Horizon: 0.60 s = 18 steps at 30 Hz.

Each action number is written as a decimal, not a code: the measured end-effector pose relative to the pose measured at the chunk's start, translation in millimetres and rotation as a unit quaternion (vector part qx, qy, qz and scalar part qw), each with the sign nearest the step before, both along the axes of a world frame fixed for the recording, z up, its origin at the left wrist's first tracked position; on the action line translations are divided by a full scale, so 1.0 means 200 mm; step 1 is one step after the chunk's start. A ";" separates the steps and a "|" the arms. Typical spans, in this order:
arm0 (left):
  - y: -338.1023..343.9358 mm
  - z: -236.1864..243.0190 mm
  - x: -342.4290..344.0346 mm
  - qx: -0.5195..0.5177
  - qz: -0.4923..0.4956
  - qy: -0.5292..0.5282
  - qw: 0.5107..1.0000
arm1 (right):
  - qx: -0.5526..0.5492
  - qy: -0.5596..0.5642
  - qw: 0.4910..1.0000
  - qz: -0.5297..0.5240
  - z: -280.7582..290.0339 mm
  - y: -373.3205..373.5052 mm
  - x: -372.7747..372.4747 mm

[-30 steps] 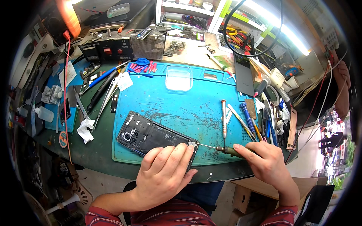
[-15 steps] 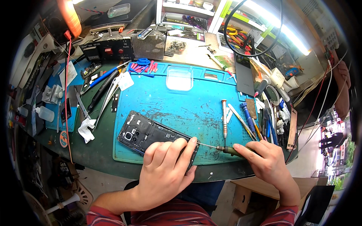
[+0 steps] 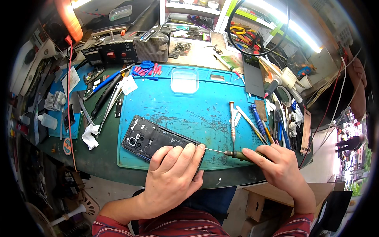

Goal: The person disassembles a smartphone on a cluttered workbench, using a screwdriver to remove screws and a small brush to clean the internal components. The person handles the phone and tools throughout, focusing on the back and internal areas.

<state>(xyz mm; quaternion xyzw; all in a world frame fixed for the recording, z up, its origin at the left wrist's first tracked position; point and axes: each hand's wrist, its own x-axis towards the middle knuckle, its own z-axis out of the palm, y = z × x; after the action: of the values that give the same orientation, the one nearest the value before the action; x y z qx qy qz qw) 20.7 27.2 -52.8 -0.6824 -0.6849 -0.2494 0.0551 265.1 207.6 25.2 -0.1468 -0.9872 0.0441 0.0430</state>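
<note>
A black smartphone (image 3: pixel 156 136) with its back cover off lies tilted on the blue mat (image 3: pixel 173 106), cameras toward the far left. Wrapped over its near right end, my left hand (image 3: pixel 171 175) grips the phone, fingers on top and thumb at the near edge. My right hand (image 3: pixel 276 166) holds a screwdriver (image 3: pixel 239 155) with a green handle, lying almost level. Its thin shaft points left, and the tip meets the phone's right end beside my left fingertips. Those fingertips hide the exact contact spot.
A clear plastic box (image 3: pixel 184 80) stands at the mat's far side. Another screwdriver (image 3: pixel 232 121) lies upright in view beyond my right hand, near a blue-handled tool (image 3: pixel 257 118). Tweezers (image 3: pixel 109 104) and white tissue (image 3: pixel 90 136) lie left of the mat.
The whole view has shifted slightly, so the bench appears a little further left. Both hands keep their grips, and the screwdriver tip stays at the phone's right end.
</note>
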 end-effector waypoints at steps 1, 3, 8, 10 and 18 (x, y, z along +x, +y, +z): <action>0.00 0.00 0.00 0.000 0.000 -0.002 1.000 | 0.001 0.000 1.000 0.001 0.00 0.00 0.00; 0.00 0.00 0.00 0.000 -0.002 -0.008 1.000 | 0.004 0.001 1.000 0.003 0.00 0.00 0.00; 0.00 0.01 -0.01 0.009 0.003 0.004 1.000 | 0.013 0.003 1.000 0.011 0.00 0.00 0.01; 0.00 0.01 -0.01 0.012 0.003 -0.014 1.000 | 0.018 0.004 1.000 0.013 -0.01 0.00 0.01; 0.00 0.01 0.00 0.005 0.012 -0.051 0.999 | 0.022 0.003 1.000 0.013 -0.01 0.00 0.01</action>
<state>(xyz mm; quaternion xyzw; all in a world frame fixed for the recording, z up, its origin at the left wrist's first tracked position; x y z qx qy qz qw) 19.7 26.2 -51.5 -0.6605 -0.6935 -0.2867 0.0264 267.8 206.8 22.9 -0.1333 -0.9896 0.0230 0.0483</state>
